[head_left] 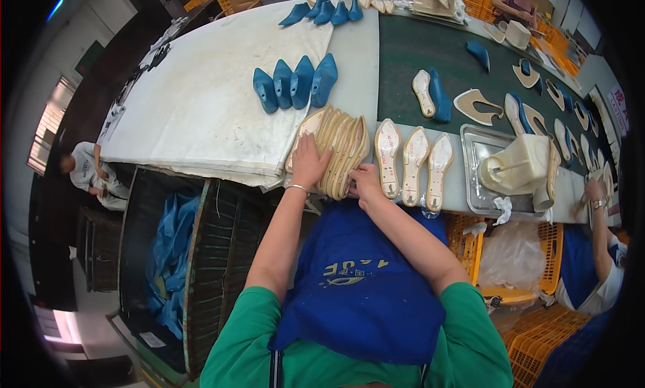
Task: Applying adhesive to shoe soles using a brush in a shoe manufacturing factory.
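A row of pale shoe insoles (341,143) leans together near the table's front edge, overlapping like a fanned stack. Across the left end of this stack lies my left hand (311,163), its fingers stretched out over the nearest insole. My right hand (366,184) has its fingers curled at the lower right edge of the stack, pinching the outermost insole; the fingertips are partly hidden. Just right of it, a separate insole (388,158), another insole (415,165) and a third insole (440,171) lie flat side by side, heels toward me.
Blue shoe lasts (302,82) stand behind the stack on white cloth (215,85). To the right, a metal tray (472,153) holds a cream plastic container (514,163). A green belt (430,49) carries lasts and woven uppers. A co-worker's hand (594,190) is at far right.
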